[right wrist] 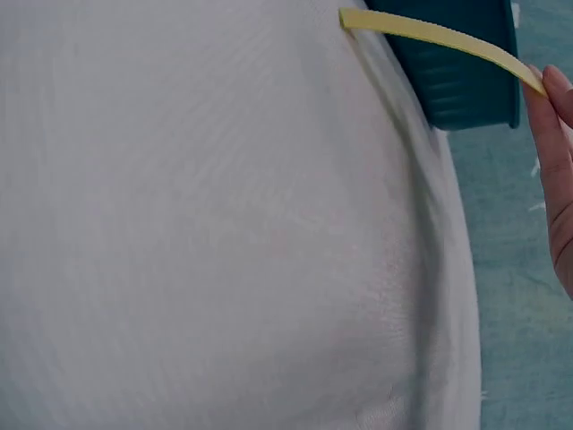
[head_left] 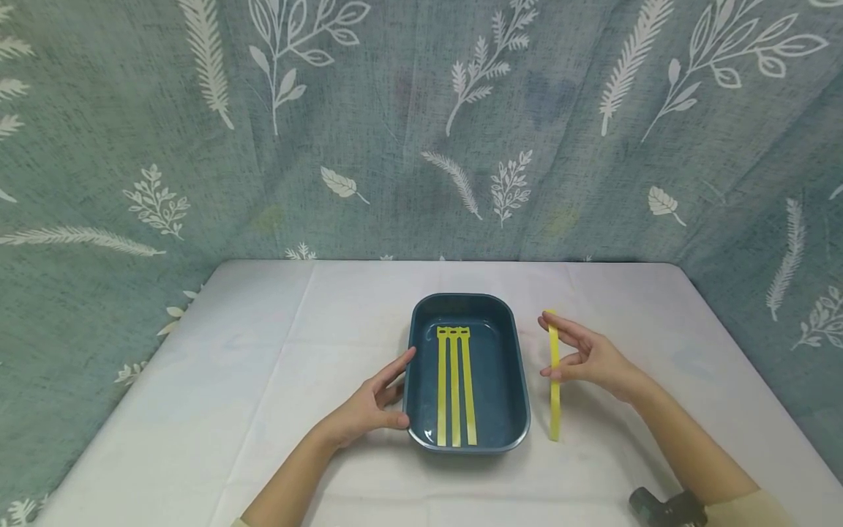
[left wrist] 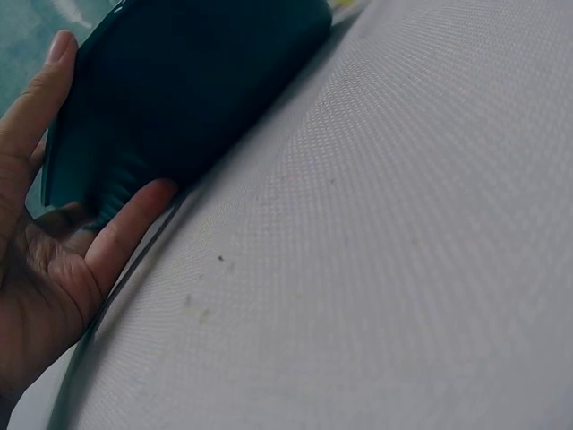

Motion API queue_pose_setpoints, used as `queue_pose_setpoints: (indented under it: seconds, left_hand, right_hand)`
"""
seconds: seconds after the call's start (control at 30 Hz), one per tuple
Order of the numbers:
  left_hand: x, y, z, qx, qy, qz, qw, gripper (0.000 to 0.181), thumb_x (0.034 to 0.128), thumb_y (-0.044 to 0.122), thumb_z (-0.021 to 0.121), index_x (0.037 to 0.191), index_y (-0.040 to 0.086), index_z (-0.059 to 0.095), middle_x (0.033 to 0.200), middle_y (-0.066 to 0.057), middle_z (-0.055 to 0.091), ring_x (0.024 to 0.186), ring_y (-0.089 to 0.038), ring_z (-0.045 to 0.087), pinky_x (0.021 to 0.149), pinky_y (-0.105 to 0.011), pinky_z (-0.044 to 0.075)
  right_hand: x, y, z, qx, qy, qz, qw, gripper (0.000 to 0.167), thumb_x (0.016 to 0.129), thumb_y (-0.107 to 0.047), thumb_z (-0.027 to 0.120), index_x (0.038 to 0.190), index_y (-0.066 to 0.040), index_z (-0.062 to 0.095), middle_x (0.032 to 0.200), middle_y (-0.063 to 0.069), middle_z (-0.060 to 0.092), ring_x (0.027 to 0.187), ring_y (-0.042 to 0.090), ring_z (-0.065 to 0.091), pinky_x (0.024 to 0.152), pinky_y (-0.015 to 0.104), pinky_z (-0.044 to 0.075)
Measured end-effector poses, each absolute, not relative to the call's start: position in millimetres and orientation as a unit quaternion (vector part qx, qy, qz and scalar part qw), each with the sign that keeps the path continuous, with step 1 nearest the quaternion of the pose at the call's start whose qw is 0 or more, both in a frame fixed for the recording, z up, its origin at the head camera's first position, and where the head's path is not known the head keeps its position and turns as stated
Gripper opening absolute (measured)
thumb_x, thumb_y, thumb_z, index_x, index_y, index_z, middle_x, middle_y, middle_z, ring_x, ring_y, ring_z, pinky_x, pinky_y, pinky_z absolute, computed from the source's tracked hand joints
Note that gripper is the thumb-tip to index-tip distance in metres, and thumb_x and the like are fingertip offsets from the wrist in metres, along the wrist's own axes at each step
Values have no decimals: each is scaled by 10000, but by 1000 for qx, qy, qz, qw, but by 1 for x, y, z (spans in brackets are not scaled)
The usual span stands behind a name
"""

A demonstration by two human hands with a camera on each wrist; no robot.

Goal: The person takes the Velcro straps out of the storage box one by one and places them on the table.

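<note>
A dark teal rectangular tray [head_left: 497, 395] stands on the white-covered table. Inside it, three yellow cable straps [head_left: 454, 388] with slotted heads lie side by side, heads toward the far end. My left hand [head_left: 365, 410] rests against the tray's left side with its fingers spread; the left wrist view shows its fingertips touching the outer wall [left wrist: 206, 90]. Just right of the tray, my right hand [head_left: 596, 359] holds another yellow cable strap [head_left: 555, 410] between thumb and fingers. The right wrist view shows that strap [right wrist: 430, 33] bowing slightly, its free end pointing away from the fingers.
A white cloth [head_left: 316, 315] with faint creases covers the table. Behind and at both sides hangs a green-grey curtain [head_left: 395, 146] with white leaf prints. A dark device [head_left: 668, 509] is worn at my right wrist.
</note>
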State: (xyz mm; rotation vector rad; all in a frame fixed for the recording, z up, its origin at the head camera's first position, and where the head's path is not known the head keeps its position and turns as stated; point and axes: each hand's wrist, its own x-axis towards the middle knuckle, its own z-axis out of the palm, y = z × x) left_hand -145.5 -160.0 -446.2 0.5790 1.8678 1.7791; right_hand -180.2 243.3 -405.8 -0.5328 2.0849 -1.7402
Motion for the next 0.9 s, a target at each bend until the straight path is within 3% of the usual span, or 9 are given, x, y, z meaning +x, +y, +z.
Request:
queue_pose_setpoints:
  seconds: [0.43,0.77,0.9]
  left_hand:
    - [-146,-160,-447,212,688,648,249,1029,741,332,808,1525,292,142,1597,-66,53,1412,-425,163,1125,-504,232]
    - [-146,-160,-447,216,689,646,247,1015,750,326,802,1523,306,144,1596,-72,56,1410,-430,165,1123,-517,234]
    - [-146,-160,-447,216,692,645,244,1020,746,338,803,1523,301,144,1596,-70,59,1412,-420,171,1126,-508,232]
  right_hand:
    - [-194,241,-418,-235,720,-620,206,904,792,84,682,1510,-59,151,1555,235,62,952,318,676,822,305,551]
    - [-196,238,-434,-269,735,-602,159,910,752,111,702,1476,44,153,1496,342,87,886,283,692,780,253,560]
    - [-194,234,-436,-255,760,-581,139,907,734,137,703,1469,56,178,1504,323,137,855,249,691,751,238,563]
